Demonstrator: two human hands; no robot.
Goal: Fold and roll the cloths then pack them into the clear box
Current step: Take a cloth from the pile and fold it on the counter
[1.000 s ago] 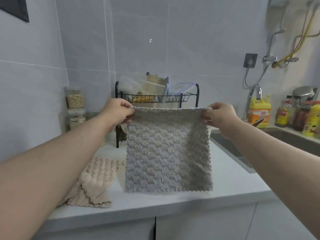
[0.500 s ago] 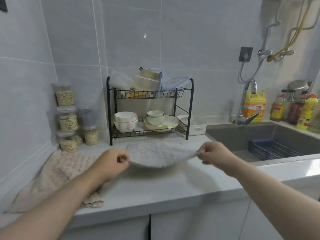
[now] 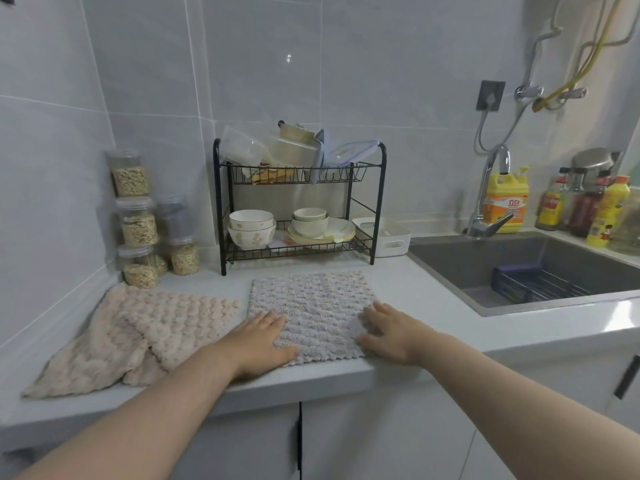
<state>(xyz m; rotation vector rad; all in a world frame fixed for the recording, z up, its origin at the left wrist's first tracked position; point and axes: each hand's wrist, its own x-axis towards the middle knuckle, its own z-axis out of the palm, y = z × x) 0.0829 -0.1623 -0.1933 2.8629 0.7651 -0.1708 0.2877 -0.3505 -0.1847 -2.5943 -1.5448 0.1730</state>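
Note:
A grey textured cloth [image 3: 313, 303] lies spread flat on the white counter [image 3: 433, 317], near its front edge. My left hand [image 3: 258, 341] rests flat on the cloth's near left corner, fingers straight. On the near right corner rests my right hand [image 3: 391, 332], fingers spread. A crumpled pile of beige cloths [image 3: 138, 330] lies to the left of the grey one. Clear plastic boxes [image 3: 242, 150] sit tipped on the top shelf of the black dish rack [image 3: 299, 202].
Stacked jars of grain [image 3: 136, 220] stand in the back left corner. Bowls and plates [image 3: 294, 226] fill the rack's lower shelf, beside a white tray [image 3: 384, 235]. A dark sink [image 3: 519, 268] with a tap [image 3: 488, 195] lies to the right, bottles [image 3: 585, 206] behind it.
The grey cloth was held up by its top corners, then lowered and laid flat on the counter. Both hands let go of the corners and now rest flat on it.

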